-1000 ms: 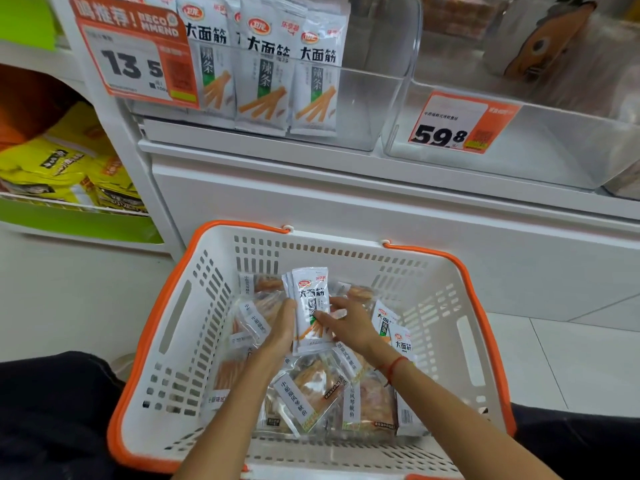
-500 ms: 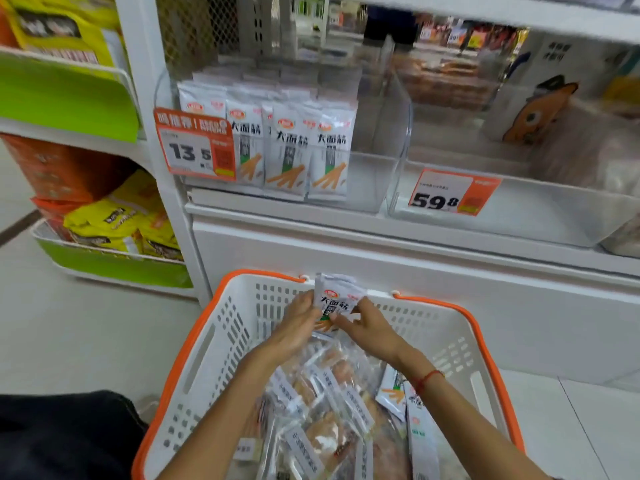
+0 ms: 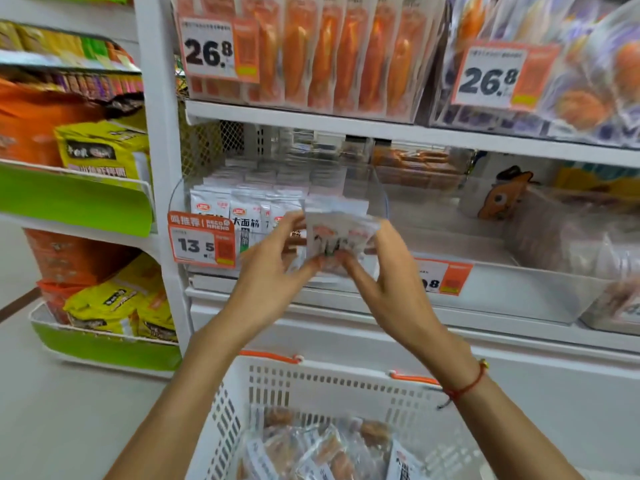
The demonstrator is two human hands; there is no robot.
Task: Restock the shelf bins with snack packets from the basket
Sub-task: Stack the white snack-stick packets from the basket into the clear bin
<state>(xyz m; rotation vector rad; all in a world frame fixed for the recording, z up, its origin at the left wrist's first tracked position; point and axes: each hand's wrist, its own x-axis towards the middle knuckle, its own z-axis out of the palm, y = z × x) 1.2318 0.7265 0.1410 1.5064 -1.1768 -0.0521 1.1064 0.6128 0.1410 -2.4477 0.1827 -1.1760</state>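
Both hands have come up out of the basket (image 3: 332, 386) since a second ago, packet lifted to bin height. Left hand (image 3: 273, 271) and right hand (image 3: 384, 271) pinch a blurred white snack packet (image 3: 337, 242) between them, fingers curled on its edges. Just behind the hands: clear shelf bin (image 3: 379, 199) with upright matching packets (image 3: 242, 216). Left of the left hand, 13.5 price tag (image 3: 201, 242). Below the wrists, basket holding more packets (image 3: 318, 448). White shelving, pale floor
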